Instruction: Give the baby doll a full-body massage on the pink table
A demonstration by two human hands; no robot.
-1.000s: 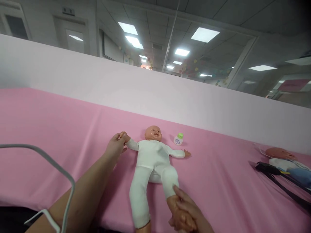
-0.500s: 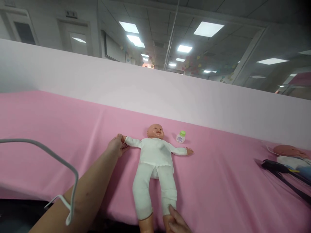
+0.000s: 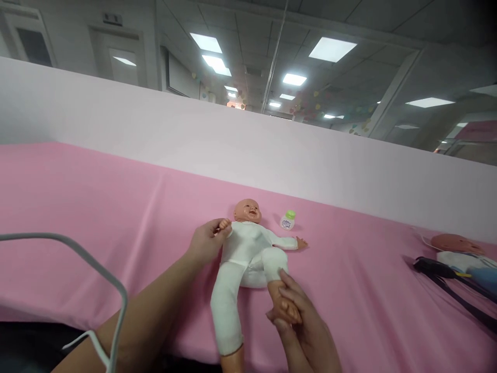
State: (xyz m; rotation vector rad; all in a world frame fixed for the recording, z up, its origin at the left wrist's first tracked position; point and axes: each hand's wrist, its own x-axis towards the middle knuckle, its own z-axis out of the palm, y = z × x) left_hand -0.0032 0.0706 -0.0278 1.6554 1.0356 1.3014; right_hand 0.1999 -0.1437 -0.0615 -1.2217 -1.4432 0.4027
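You hold the doll: left hand grips its wrist, right hand fingers clasp its bent-up foot; straighten gently.

bright ceiling panels overhead; soft faint shadows; wide-angle edge bending; slight blur

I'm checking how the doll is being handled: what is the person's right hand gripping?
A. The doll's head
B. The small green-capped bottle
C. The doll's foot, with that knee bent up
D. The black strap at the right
C: the right hand wraps the baby doll's foot, its knee raised; the left hand holds the doll's wrist.
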